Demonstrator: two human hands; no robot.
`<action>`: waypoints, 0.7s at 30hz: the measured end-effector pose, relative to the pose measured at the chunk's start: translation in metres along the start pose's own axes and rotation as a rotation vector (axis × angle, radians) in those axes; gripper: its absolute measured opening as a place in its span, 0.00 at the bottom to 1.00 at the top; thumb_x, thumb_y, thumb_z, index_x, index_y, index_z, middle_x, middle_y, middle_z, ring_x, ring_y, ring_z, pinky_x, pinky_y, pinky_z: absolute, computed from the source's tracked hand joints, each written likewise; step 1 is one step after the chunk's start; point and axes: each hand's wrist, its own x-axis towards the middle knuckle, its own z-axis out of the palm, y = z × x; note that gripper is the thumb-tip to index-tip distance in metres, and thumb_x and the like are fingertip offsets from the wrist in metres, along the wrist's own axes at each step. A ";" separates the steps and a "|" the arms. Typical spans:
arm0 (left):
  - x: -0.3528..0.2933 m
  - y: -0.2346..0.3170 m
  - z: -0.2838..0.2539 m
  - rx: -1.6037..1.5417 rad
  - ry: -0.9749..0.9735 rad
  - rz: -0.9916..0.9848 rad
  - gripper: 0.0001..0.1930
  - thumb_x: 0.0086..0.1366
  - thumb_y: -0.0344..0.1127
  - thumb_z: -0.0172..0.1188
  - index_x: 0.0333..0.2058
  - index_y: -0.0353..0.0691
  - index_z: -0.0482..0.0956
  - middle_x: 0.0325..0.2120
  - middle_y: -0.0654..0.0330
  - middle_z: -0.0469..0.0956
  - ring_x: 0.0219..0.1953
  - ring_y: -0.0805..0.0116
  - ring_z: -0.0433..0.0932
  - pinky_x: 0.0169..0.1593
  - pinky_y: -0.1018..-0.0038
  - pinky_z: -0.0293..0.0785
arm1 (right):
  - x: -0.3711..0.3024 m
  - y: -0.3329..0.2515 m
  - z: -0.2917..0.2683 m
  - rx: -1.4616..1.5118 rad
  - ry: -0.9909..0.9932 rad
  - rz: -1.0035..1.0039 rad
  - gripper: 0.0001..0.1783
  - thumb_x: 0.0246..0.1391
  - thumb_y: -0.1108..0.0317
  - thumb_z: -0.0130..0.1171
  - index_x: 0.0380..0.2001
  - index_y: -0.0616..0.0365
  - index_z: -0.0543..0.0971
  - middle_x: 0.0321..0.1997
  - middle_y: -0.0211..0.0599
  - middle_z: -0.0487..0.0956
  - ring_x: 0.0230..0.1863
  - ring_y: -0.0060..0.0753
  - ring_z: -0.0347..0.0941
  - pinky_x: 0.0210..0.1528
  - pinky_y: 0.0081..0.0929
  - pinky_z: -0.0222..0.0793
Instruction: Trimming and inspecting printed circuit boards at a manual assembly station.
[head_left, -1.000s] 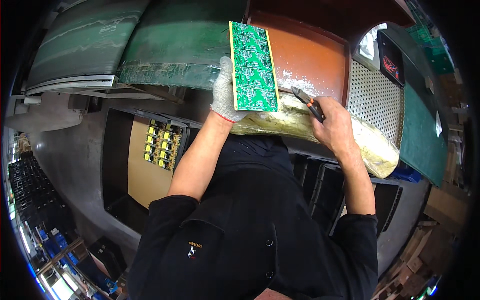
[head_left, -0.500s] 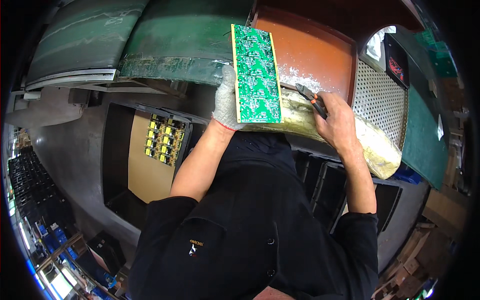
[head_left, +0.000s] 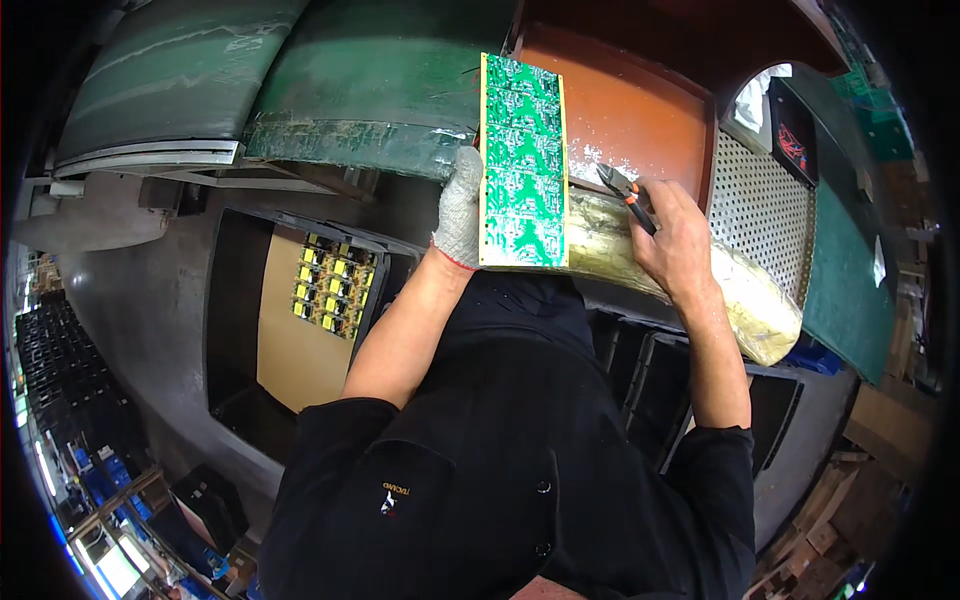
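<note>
My left hand [head_left: 460,210], in a pale knitted glove with a red cuff edge, grips the left edge of a long green circuit board [head_left: 523,165]. The board has yellow side strips, and its soldered face is turned up toward me. Its underside and some of my gloved fingers are hidden. To the right of the board, my bare right hand [head_left: 674,238] is closed round a pair of side cutters [head_left: 638,211] with black and orange handles. The cutters' jaws point up and left, apart from the board, above the edge of an orange-brown tray.
White clippings lie in the orange-brown tray [head_left: 640,110]. A tape-wrapped roll [head_left: 745,290] runs along the bench's front edge. Left, a black bin [head_left: 240,300] holds a cardboard sheet [head_left: 290,350] and a populated board [head_left: 333,288]. A perforated metal plate [head_left: 765,200] lies right.
The circuit board has shifted slightly right and toward me, turning a little straighter, with my left hand moving along. My right hand and the cutters have barely moved.
</note>
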 end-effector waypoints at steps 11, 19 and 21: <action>0.001 -0.002 -0.006 -0.016 -0.021 0.001 0.41 0.72 0.70 0.52 0.75 0.52 0.63 0.69 0.54 0.73 0.66 0.52 0.78 0.70 0.48 0.74 | 0.021 0.006 0.013 -0.042 -0.022 0.003 0.14 0.56 0.74 0.64 0.46 0.60 0.83 0.38 0.43 0.83 0.33 0.49 0.78 0.39 0.38 0.74; 0.006 -0.001 0.003 -0.063 0.040 -0.047 0.40 0.74 0.70 0.51 0.74 0.50 0.65 0.68 0.53 0.74 0.65 0.52 0.79 0.67 0.49 0.76 | 0.020 0.005 0.015 -0.022 -0.088 0.066 0.12 0.56 0.73 0.64 0.45 0.60 0.83 0.37 0.44 0.83 0.33 0.50 0.78 0.38 0.39 0.74; 0.006 -0.001 0.004 -0.075 0.049 -0.053 0.40 0.74 0.70 0.51 0.74 0.50 0.65 0.68 0.53 0.75 0.64 0.52 0.79 0.67 0.50 0.77 | 0.017 0.004 0.014 -0.021 -0.061 0.053 0.12 0.56 0.73 0.64 0.44 0.61 0.83 0.36 0.44 0.83 0.32 0.50 0.78 0.38 0.39 0.74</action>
